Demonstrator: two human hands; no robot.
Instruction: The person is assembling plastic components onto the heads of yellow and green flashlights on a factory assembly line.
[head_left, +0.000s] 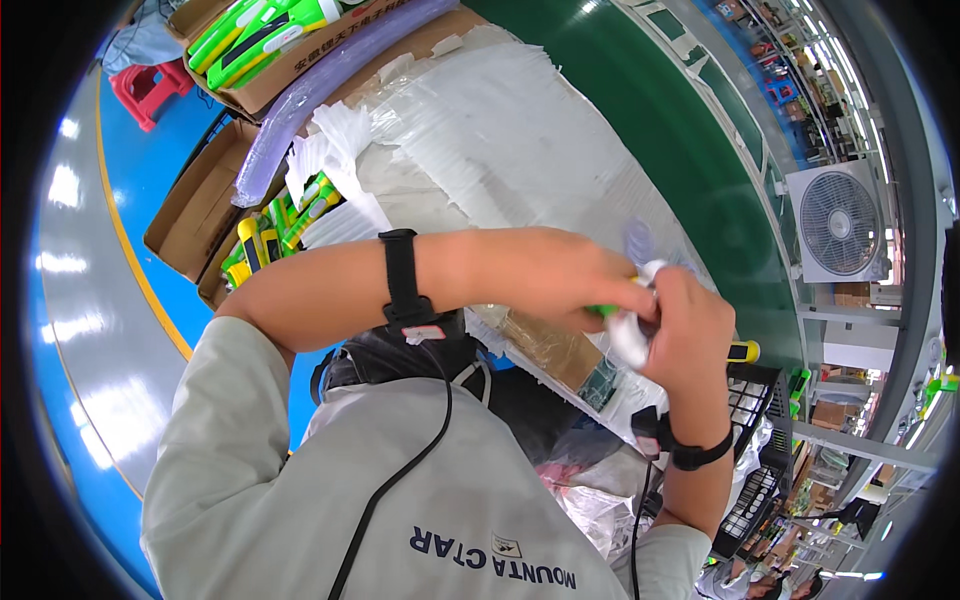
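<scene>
The widest thing is the work surface [500, 120], its top mostly covered by white foam sheeting. Beside its left end, green tools [262, 45] are held in an upper cardboard box [300, 72], and more green-and-yellow tools [312, 218] are seen in a lower box [195, 195]. A clear purple-tinted plastic roll [285, 125] is laid across that end. A black crate [778, 405] is set just beyond the right end.

Near that right end, the green tool [605, 310] is grasped by the curled fingers of the left hand [585, 275], mostly hidden. A white cloth [628, 342] is pinched in the bent fingers of the right hand [690, 325].

Wiping appears to be under way, with one tool unfinished; which boxed tools have been done cannot be told.
</scene>
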